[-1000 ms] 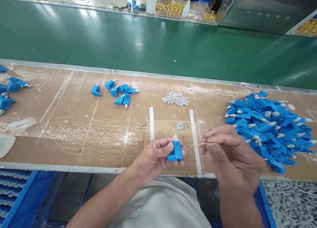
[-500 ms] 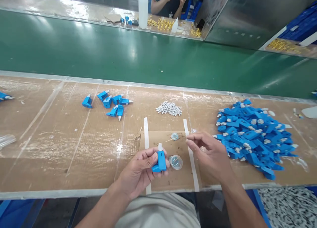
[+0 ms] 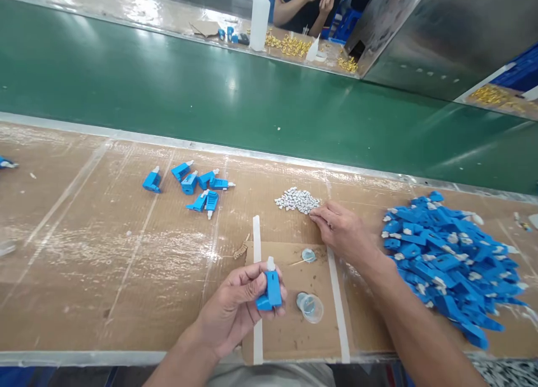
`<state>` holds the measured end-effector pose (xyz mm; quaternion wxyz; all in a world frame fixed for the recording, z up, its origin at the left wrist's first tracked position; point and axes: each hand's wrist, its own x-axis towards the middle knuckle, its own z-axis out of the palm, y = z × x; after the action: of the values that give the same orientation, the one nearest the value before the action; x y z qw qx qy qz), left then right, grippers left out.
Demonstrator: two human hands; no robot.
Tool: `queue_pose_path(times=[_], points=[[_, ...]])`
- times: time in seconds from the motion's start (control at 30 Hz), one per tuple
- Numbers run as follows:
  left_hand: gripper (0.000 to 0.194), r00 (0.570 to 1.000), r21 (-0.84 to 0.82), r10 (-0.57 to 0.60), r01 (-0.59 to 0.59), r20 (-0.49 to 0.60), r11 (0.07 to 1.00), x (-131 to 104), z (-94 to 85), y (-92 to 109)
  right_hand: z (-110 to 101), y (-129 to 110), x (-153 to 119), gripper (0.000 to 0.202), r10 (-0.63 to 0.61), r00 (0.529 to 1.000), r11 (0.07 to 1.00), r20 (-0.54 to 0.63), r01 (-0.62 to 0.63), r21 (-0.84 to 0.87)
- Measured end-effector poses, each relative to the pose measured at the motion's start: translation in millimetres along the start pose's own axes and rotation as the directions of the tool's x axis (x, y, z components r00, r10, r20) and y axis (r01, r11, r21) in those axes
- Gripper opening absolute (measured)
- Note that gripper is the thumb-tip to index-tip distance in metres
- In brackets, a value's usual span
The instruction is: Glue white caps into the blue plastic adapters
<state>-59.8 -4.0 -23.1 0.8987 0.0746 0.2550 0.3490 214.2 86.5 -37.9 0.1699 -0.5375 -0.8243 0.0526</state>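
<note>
My left hand (image 3: 239, 300) is closed around a blue plastic part (image 3: 273, 289) with a whitish tip pointing away from me. My right hand (image 3: 342, 227) reaches to the right edge of a small pile of grey-white pieces (image 3: 296, 199). Its thumb and forefinger are pinched there; whatever lies between them is too small to make out. Below the pile, a cardboard sheet (image 3: 290, 336) carries a clear little cup (image 3: 311, 308) and a small blue-tinted dish (image 3: 309, 256) with a thin stick beside it.
A large heap of blue parts (image 3: 449, 258) lies at the right, close to my right forearm. Several more blue parts (image 3: 210, 183) are scattered left of the grey-white pile. Beyond the green belt (image 3: 168, 84), a person handles something near a white bottle (image 3: 260, 19) and gold-coloured pieces (image 3: 294, 46).
My right hand has moved forward from beside the cardboard to the grey-white pile. My left hand keeps its hold on the blue part. The camera view has shifted slightly.
</note>
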Motion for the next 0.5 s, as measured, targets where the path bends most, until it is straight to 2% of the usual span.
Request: queue_pose_path(times=[0.1, 0.23, 0.3, 0.4, 0.47, 0.5], points=[[0.024, 0.999, -0.017, -0.005, 0.006, 0.046, 1.000, 0, 0.4, 0, -6, -3, 3, 0.023, -0.004, 0.999, 0.996, 0.054, 0.009, -0.092], [0.024, 0.996, -0.038, -0.006, 0.009, 0.093, 0.999, -2, 7.2, 4, -7, -7, 12, 0.024, -0.043, 0.979, 0.949, 0.199, 0.102, -0.297], [0.023, 0.994, -0.040, 0.005, 0.000, 0.106, 0.999, -4, 11.3, 6, -7, -8, 16, 0.023, -0.057, 0.973, 0.943, 0.225, 0.127, -0.309], [0.025, 0.993, -0.031, 0.018, -0.014, 0.114, 0.999, -5, 14.8, 6, -12, -10, 16, 0.016, -0.054, 0.984, 0.989, 0.170, 0.076, -0.125], [0.025, 0.993, -0.011, 0.019, -0.018, 0.121, 1.000, -6, 16.0, 4, -21, -18, 10, 0.012, 0.044, 0.991, 0.991, 0.123, -0.059, 0.124], [0.025, 0.993, 0.003, 0.029, -0.029, 0.117, 1.000, -6, 16.8, 3, -28, -25, 5, 0.011, 0.120, 0.985, 0.947, 0.125, -0.151, 0.283]])
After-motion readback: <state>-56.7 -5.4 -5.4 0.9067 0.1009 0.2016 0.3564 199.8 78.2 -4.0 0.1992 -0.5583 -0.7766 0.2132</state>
